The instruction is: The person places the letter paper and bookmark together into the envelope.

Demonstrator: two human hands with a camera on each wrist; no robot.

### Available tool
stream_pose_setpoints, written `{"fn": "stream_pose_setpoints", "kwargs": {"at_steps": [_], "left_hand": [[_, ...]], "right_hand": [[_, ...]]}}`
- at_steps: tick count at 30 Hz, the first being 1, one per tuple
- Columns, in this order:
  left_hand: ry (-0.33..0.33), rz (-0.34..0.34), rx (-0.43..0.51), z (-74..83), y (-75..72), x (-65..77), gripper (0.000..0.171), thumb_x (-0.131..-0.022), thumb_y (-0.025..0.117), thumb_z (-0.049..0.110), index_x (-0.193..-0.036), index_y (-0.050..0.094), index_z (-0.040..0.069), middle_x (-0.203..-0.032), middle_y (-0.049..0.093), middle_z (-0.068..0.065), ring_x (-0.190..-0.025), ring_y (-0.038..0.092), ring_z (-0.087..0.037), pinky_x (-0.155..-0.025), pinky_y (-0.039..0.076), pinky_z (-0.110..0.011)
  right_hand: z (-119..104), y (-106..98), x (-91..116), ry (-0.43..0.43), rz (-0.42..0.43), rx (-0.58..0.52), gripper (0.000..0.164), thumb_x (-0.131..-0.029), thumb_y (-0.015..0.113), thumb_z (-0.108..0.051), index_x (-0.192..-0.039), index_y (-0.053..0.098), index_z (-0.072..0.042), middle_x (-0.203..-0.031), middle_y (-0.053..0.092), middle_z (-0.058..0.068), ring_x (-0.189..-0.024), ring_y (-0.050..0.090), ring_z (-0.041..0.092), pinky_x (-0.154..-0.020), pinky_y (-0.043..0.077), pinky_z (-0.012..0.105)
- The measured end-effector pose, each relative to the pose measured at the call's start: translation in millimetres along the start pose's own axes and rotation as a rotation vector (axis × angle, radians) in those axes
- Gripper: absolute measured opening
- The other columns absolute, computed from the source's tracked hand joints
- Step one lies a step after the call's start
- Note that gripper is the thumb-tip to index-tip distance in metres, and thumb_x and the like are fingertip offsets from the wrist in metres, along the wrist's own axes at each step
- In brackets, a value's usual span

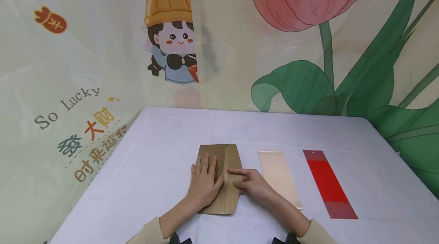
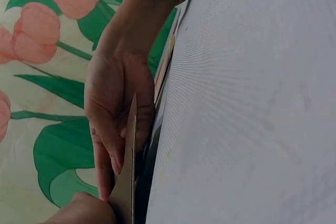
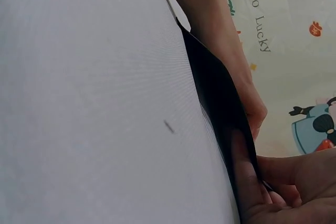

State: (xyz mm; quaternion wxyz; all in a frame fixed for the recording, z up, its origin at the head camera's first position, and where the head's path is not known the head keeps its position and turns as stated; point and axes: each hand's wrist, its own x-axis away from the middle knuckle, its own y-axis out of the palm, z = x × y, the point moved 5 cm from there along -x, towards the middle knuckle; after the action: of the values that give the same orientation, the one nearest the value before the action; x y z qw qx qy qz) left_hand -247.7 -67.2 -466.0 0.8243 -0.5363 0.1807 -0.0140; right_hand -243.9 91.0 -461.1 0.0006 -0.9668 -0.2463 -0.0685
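Note:
A folded piece of brown kraft paper [image 1: 214, 209] lies on the white table, with a lengthwise crease right of its middle. My left hand [image 1: 204, 185] presses flat on its left part, fingers spread and pointing away from me. At the right edge my right hand [image 1: 252, 183] pinches the paper, its index finger reaching across the top. The right wrist view has the right hand [image 3: 294, 182] with fingers on both sides of the raised, dark-looking paper edge [image 3: 215, 82]. In the left wrist view, the paper [image 2: 126, 182] appears edge-on between both hands.
Right of the paper lies a cream strip [image 1: 279, 175] with ruled lines, partly behind my right forearm. Farther right is a long red strip [image 1: 327, 179] with patterned ends. A printed cloth backdrop [image 1: 226, 46] rises behind the white-covered table [image 1: 154, 152].

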Motion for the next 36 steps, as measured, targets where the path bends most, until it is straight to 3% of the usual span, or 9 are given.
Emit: {"fn": "stream_pose_setpoints", "kwargs": {"at_steps": [4,11,17,20,26,31,36], "left_hand": [[-0.004,0.018,-0.005,0.1,-3.2,-1.0,0.065,-0.092,0.042,0.046,-0.144,0.032,0.008,-0.148,0.023,-0.019,-0.134,0.013,-0.044,-0.103,0.014,-0.058],[-0.087,0.077,0.013,-2.3,-13.3,-3.2,0.076,-0.085,0.046,0.058,-0.147,0.025,0.018,-0.149,0.020,-0.019,-0.132,0.017,-0.046,-0.100,0.024,-0.055],[-0.106,0.101,0.036,-2.2,-15.9,-4.2,0.091,-0.070,0.057,0.067,-0.147,0.020,0.034,-0.151,0.013,-0.015,-0.130,0.024,-0.043,-0.083,0.041,-0.057],[-0.090,0.132,0.045,-0.9,-18.3,-4.2,0.088,-0.067,0.062,0.060,-0.145,0.027,0.037,-0.151,0.014,-0.014,-0.124,0.032,-0.040,-0.072,0.046,-0.052],[-0.071,0.175,0.096,1.1,-21.8,-3.5,0.076,-0.065,0.061,0.042,-0.138,0.041,0.038,-0.150,0.020,-0.017,-0.106,0.041,-0.037,-0.068,0.044,-0.045],[-0.054,0.200,0.103,2.3,-23.9,-2.6,0.072,-0.067,0.059,0.039,-0.137,0.045,0.035,-0.148,0.023,-0.019,-0.099,0.043,-0.037,-0.069,0.041,-0.043],[-0.053,0.205,0.080,1.4,-23.1,-3.0,0.069,-0.067,0.059,0.041,-0.135,0.048,0.034,-0.147,0.024,-0.020,-0.094,0.043,-0.036,-0.071,0.040,-0.042]], "right_hand": [[0,0,1,-0.008,0.018,0.000,0.047,-0.087,0.052,0.005,-0.134,0.042,0.007,-0.100,0.063,0.027,-0.088,0.065,0.029,-0.070,0.052,0.035],[-3,-1,2,-0.058,0.022,-0.004,0.050,-0.088,0.051,0.003,-0.137,0.040,0.002,-0.111,0.059,0.029,-0.088,0.064,0.025,-0.069,0.052,0.034],[0,-4,3,-0.077,0.035,-0.030,0.050,-0.088,0.050,0.004,-0.137,0.042,-0.003,-0.130,0.047,0.027,-0.092,0.063,0.027,-0.072,0.052,0.035],[0,-4,3,-0.092,0.038,-0.031,0.050,-0.088,0.050,0.003,-0.137,0.043,-0.004,-0.140,0.037,0.024,-0.093,0.063,0.027,-0.072,0.052,0.035],[2,-6,4,-0.074,0.059,-0.014,0.049,-0.088,0.051,0.003,-0.136,0.044,-0.003,-0.139,0.038,0.023,-0.091,0.062,0.023,-0.070,0.052,0.033],[1,-5,3,-0.062,0.069,0.023,0.049,-0.087,0.053,0.001,-0.136,0.045,-0.003,-0.128,0.049,0.025,-0.093,0.062,0.023,-0.071,0.051,0.033],[-3,-4,3,-0.066,0.106,0.049,0.049,-0.086,0.056,-0.003,-0.134,0.047,-0.003,-0.132,0.046,0.022,-0.101,0.058,0.023,-0.075,0.050,0.031]]}}
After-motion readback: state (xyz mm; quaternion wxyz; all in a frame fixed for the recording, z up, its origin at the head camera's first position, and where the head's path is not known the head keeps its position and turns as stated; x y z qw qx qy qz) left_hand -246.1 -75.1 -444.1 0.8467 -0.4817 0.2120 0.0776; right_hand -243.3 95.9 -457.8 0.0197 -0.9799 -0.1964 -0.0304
